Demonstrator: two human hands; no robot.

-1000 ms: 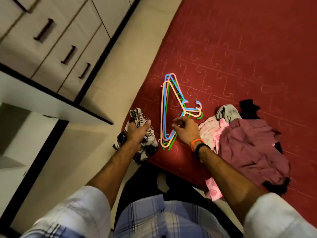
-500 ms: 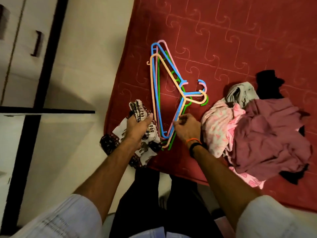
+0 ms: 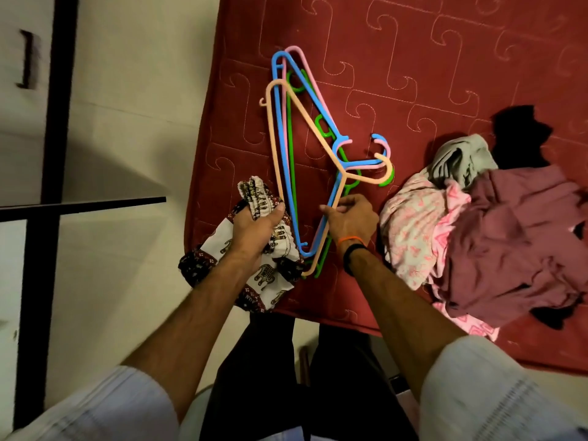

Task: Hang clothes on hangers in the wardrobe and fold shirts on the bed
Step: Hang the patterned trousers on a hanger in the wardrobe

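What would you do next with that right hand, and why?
Probably lift the peach hanger clear of the stack: the right hand already pinches its lower arm, it lies on top, and the left hand grips the patterned cloth to hang.

I saw open bed (image 3: 429, 58) beyond the hanger stack (image 3: 299, 154), with room to reach. To the right, the clothes pile (image 3: 493, 237) crowded close beside the hangers. On the left a dark door edge (image 3: 95, 204) jutted toward the bed, perhaps narrowing the floor gap (image 3: 143, 106).
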